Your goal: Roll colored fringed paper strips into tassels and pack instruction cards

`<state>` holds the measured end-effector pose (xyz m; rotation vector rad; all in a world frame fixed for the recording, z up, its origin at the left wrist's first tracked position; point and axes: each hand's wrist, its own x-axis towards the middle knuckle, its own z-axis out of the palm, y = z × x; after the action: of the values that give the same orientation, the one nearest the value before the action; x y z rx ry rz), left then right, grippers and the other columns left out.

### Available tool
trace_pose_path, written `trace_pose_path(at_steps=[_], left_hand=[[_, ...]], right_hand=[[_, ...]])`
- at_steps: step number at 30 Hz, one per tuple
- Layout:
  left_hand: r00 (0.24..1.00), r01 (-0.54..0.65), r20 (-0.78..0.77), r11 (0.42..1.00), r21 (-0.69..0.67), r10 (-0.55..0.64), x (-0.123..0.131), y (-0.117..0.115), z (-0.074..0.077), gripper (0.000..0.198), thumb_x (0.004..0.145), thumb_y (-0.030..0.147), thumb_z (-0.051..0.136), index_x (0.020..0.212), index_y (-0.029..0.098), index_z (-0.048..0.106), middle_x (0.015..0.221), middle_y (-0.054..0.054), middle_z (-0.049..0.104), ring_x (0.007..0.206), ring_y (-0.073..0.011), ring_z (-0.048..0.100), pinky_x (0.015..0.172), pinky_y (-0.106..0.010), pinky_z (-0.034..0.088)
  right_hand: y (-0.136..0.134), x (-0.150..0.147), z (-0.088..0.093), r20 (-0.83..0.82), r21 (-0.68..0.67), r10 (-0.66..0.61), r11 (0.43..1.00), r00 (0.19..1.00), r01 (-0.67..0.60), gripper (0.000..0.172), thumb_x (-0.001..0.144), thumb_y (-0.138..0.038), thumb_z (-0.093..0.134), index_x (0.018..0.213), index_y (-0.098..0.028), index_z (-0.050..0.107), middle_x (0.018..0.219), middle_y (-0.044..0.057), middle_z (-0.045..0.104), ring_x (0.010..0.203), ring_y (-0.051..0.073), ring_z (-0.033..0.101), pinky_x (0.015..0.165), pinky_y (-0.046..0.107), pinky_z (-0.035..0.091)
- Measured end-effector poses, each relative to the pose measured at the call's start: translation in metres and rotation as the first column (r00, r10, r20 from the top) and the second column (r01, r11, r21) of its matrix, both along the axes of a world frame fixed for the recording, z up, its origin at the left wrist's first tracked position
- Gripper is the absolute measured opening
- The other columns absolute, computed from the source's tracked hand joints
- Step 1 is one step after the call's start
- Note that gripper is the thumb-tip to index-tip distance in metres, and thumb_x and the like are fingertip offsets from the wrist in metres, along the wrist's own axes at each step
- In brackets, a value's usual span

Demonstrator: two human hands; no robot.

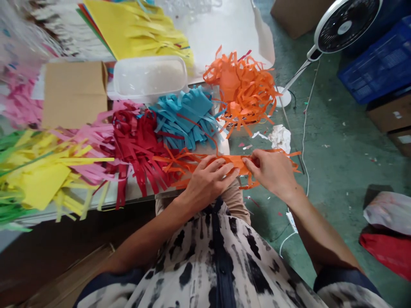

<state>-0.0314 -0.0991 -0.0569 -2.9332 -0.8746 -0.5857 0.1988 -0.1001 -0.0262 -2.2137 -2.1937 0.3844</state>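
My left hand (207, 182) and my right hand (272, 171) both grip a strip of orange fringed paper (231, 162) over my lap, their fingertips nearly meeting on it. Its cut strands trail out to both sides. Beyond my hands, heaps of fringed paper lie along the table edge: orange (240, 90), blue (186, 117), red (138, 147), pink (90, 137), yellow (40, 182) and green (9, 147). Stacked coloured sheets with a yellow fringed top (135, 30) lie farther back.
A clear plastic tub (149, 77) and a flattened cardboard piece (73, 94) sit on the table. A crumpled white tissue (280, 137), paper scraps and a white cable lie on the green floor. To the right stand a floor fan (343, 30), a blue crate (379, 60) and cardboard boxes (391, 115).
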Motion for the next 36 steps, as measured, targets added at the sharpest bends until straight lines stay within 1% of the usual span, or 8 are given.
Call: trace_pose_path(at_steps=[7,11,17,20,23,25,29,36], left_hand=[[1.0,0.01,-0.001,1.0,-0.015,-0.01,-0.003,-0.005,-0.003,0.043,0.101,0.017,0.065,0.142,0.031,0.065,0.134,-0.006,0.072,0.128,-0.0263,0.065,0.121,-0.056,0.047],[1.0,0.002,-0.028,0.998,-0.055,-0.004,0.001,-0.007,0.0,0.04,0.101,0.017,0.064,0.138,0.033,0.068,0.135,-0.007,0.071,0.128,-0.0265,0.067,0.122,-0.059,0.045],[0.999,0.044,-0.024,0.991,-0.129,-0.047,-0.04,0.001,0.012,0.039,0.102,0.009,0.056,0.132,0.031,0.068,0.14,0.001,0.073,0.137,-0.0241,0.062,0.133,-0.069,0.022],[0.993,-0.109,0.041,0.993,-0.043,0.111,-0.072,0.005,0.029,0.025,0.097,0.01,0.058,0.103,0.028,0.073,0.12,0.004,0.08,0.128,-0.0252,0.066,0.132,-0.073,0.018],[0.974,-0.203,0.115,0.978,0.044,0.197,-0.072,0.0,0.047,0.016,0.09,0.014,0.063,0.084,0.027,0.07,0.106,0.004,0.08,0.117,-0.0247,0.068,0.13,-0.066,0.029],[0.982,-0.09,0.171,0.995,0.052,0.08,-0.051,-0.007,0.05,0.016,0.091,0.016,0.064,0.094,0.028,0.073,0.107,0.003,0.079,0.112,-0.0217,0.069,0.123,-0.051,0.045],[0.998,0.047,0.047,0.992,-0.119,-0.042,-0.003,-0.02,0.023,0.037,0.102,0.032,0.062,0.136,0.019,0.067,0.148,-0.009,0.067,0.138,-0.0259,0.06,0.122,-0.042,0.048],[0.987,-0.067,0.131,0.982,-0.179,0.092,-0.012,-0.029,-0.011,0.031,0.101,0.021,0.065,0.131,0.022,0.07,0.129,-0.011,0.073,0.125,-0.0246,0.066,0.109,-0.041,0.058]], right_hand=[[-0.044,0.026,0.021,0.115,0.506,-0.013,0.861,0.993,-0.047,0.033,0.098,-0.017,0.051,0.124,-0.02,0.071,0.127,0.013,0.076,0.113,0.032,0.066,0.087,0.044,0.041],[-0.067,0.006,0.007,-0.008,0.438,0.409,0.822,0.913,-0.364,0.043,0.096,-0.01,0.054,0.134,-0.022,0.068,0.128,0.007,0.078,0.12,0.026,0.068,0.102,0.042,0.044],[-0.068,0.014,-0.017,0.019,0.365,0.392,0.854,0.92,-0.371,0.034,0.098,-0.016,0.056,0.129,-0.019,0.07,0.131,0.008,0.077,0.118,0.025,0.07,0.106,0.043,0.041],[-0.066,0.023,-0.019,0.017,0.387,0.42,0.834,0.908,-0.393,0.031,0.098,-0.02,0.058,0.126,-0.019,0.071,0.129,0.008,0.077,0.115,0.025,0.07,0.108,0.046,0.039],[-0.064,0.021,-0.018,0.046,0.41,0.417,0.821,0.908,-0.398,0.028,0.097,-0.024,0.061,0.122,-0.019,0.072,0.123,0.008,0.079,0.111,0.026,0.07,0.107,0.046,0.038],[-0.064,0.016,-0.016,0.067,0.404,0.405,0.825,0.912,-0.396,0.026,0.098,-0.025,0.061,0.121,-0.02,0.072,0.121,0.008,0.079,0.109,0.026,0.07,0.107,0.046,0.036],[-0.07,0.011,-0.012,0.081,0.368,0.411,0.834,0.908,-0.41,0.024,0.1,-0.033,0.062,0.119,-0.021,0.072,0.119,0.008,0.079,0.11,0.025,0.069,0.107,0.046,0.035],[-0.07,0.026,-0.019,0.012,0.38,0.423,0.836,0.906,-0.396,0.024,0.101,-0.026,0.063,0.121,-0.031,0.076,0.11,0.004,0.078,0.104,0.022,0.068,0.1,0.044,0.035]])
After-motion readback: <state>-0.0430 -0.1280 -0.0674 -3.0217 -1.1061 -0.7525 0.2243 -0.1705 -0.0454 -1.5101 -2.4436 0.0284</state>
